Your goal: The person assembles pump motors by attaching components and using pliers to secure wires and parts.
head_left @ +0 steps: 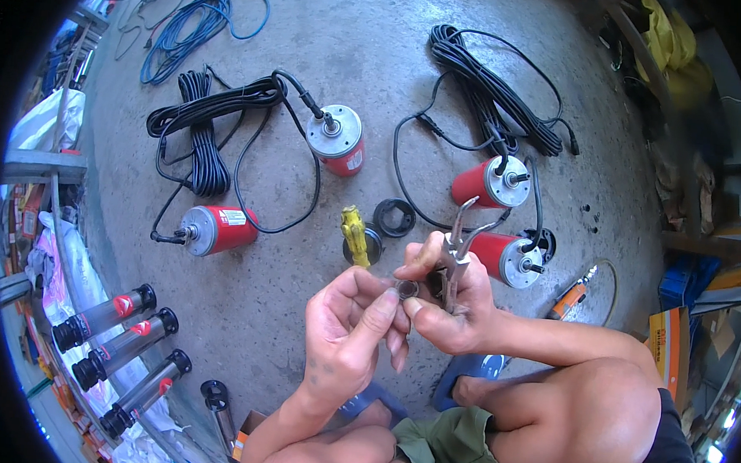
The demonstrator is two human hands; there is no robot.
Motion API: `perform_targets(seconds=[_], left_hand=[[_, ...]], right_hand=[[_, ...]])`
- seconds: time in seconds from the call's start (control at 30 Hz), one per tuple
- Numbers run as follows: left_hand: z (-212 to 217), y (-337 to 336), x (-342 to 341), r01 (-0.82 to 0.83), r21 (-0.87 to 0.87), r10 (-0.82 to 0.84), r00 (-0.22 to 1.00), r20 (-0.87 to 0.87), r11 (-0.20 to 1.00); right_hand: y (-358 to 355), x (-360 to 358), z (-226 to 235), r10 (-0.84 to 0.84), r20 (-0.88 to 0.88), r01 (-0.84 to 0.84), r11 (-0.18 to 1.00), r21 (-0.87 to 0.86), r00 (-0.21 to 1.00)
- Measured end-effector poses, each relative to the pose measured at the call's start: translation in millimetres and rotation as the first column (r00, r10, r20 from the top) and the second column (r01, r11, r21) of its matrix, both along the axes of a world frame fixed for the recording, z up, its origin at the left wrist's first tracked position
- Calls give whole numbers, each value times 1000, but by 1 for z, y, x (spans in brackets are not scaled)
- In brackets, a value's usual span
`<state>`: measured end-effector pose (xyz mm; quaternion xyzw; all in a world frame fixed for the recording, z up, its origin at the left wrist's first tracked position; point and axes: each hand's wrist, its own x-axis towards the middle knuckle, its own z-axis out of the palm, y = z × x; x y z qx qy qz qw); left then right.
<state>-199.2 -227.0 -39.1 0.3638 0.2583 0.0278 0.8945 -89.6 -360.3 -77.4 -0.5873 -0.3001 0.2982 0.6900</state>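
Between both hands' fingertips sits a small dark metal ring (pixel 406 290). My left hand (pixel 342 324) pinches it from the left with thumb and fingers. My right hand (pixel 464 308) steadies the ring with its thumb and finger, while bent-tip pliers (pixel 457 251) stay gripped in the palm, tips pointing away from me. Just beyond my hands stands a yellow-handled tool (pixel 354 231) with a black round part (pixel 368 246) behind it. A black ring-shaped cap (pixel 395 218) lies on the floor close by.
Several red motor-like cylinders with silver ends (pixel 338 133) stand or lie around, joined to coiled black cables (pixel 201 109). A blue hose (pixel 201 34) lies far left. Clear tubes with black ends (pixel 134 341) lean near the left shelf. An orange-handled tool (pixel 570 301) lies right.
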Motion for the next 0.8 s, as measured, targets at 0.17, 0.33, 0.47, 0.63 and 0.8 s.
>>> perform_targets(seconds=[0.17, 0.33, 0.47, 0.63, 0.8], left_hand=[[-6, 8, 1, -11, -89, 20, 995, 98, 996], [-15, 10, -1, -36, -71, 41, 996, 76, 997], [-17, 11, 0, -28, -92, 46, 980, 194, 995], [-15, 8, -1, -111, -30, 115, 981, 156, 993], [-14, 6, 0, -190, 157, 163, 972, 171, 969]], right_hand=[[5, 18, 23, 76, 123, -68, 995, -68, 989], [9, 21, 41, 88, 182, -66, 991, -119, 979], [6, 24, 46, 79, 207, -51, 989, -135, 975], [6, 25, 50, 47, 339, -15, 995, -96, 940], [3, 28, 56, 90, 364, -48, 991, -121, 927]])
